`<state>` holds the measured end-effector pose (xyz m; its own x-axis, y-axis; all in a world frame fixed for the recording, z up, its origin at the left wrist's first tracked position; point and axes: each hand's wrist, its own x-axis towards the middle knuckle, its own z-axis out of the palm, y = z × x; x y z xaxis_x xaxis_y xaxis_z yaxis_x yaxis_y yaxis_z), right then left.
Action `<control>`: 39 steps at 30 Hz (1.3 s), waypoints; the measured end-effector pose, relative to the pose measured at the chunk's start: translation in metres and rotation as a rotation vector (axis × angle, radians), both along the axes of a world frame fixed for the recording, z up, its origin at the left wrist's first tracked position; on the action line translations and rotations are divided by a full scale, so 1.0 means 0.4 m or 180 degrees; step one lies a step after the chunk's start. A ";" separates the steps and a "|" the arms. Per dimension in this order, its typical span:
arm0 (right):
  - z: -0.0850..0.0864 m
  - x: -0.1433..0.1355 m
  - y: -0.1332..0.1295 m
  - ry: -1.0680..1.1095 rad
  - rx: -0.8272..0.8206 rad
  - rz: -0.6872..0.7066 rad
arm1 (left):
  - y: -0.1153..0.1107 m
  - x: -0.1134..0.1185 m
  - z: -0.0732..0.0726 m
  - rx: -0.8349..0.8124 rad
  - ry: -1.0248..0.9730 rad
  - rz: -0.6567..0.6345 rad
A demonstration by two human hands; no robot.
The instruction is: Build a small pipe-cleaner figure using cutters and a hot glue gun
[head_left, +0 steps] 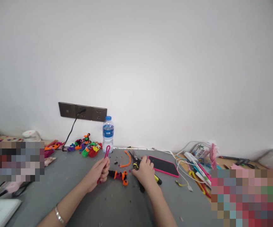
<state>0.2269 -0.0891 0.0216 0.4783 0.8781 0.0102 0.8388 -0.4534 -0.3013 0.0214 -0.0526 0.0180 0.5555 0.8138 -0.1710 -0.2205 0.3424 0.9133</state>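
My left hand [100,171] is closed around a pink pipe cleaner [107,151] whose bent loop sticks up above the fist. A silver bracelet circles that wrist. My right hand [145,170] lies low over a pair of pliers [135,164] with black and yellow handles, its fingers curled on them; part of the tool is hidden under the palm. Between my hands, an orange, black and pink pipe-cleaner figure [119,176] rests on the grey tabletop [117,205]. Behind it lies a bent orange pipe cleaner [128,160].
A water bottle [108,135] stands by the wall, with colourful pipe-cleaner figures [90,147] left of it. A pink-edged phone [164,165] lies right of my right hand, near white cables [182,171]. A white box [1,212] sits at the near left.
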 end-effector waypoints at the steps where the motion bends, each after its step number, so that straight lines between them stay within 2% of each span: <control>1: 0.003 0.006 0.001 0.0063 0.0045 -0.0061 | 0.002 -0.001 -0.001 0.0008 -0.0018 0.0069; 5: 0.003 0.044 0.012 0.0631 0.0538 -0.0138 | 0.010 -0.003 -0.002 0.0034 -0.0106 0.0267; 11: -0.004 0.092 0.032 0.1809 0.2060 -0.0006 | 0.013 -0.006 -0.001 0.0057 -0.0112 0.0301; 14: 0.009 0.082 0.028 0.2234 0.2343 0.0203 | 0.013 -0.006 0.000 0.0096 -0.0078 0.0335; 19: 0.028 0.057 0.020 0.2361 0.2224 0.0428 | 0.016 -0.007 -0.005 0.0239 0.0029 0.0453; 24: 0.027 0.066 0.014 0.2616 0.1483 0.0216 | 0.024 -0.009 -0.021 0.0488 0.0188 0.0505; 27: 0.020 0.069 0.010 0.2764 0.1089 0.0408 | 0.034 -0.014 -0.032 0.0677 0.0341 0.0596; 29: 0.014 0.062 0.013 0.2694 0.1147 0.0505 | 0.043 -0.021 -0.037 0.0837 0.0515 0.0675; 32: 0.010 0.044 0.020 0.2668 0.1548 0.0331 | 0.055 -0.036 -0.037 0.1141 0.0836 0.0845; 34: 0.019 0.031 0.020 0.3098 0.1766 0.0409 | 0.060 -0.047 -0.033 0.1357 0.1062 0.1008; 36: 0.039 0.019 0.009 0.4010 0.1739 0.0760 | 0.060 -0.056 -0.026 0.1574 0.1296 0.1181; 37: 0.053 0.013 0.000 0.4567 0.1580 0.0990 | 0.060 -0.060 -0.023 0.1679 0.1420 0.1255; 39: 0.080 -0.001 -0.021 0.5532 0.0900 0.1472 | 0.058 -0.063 -0.017 0.1886 0.1655 0.1359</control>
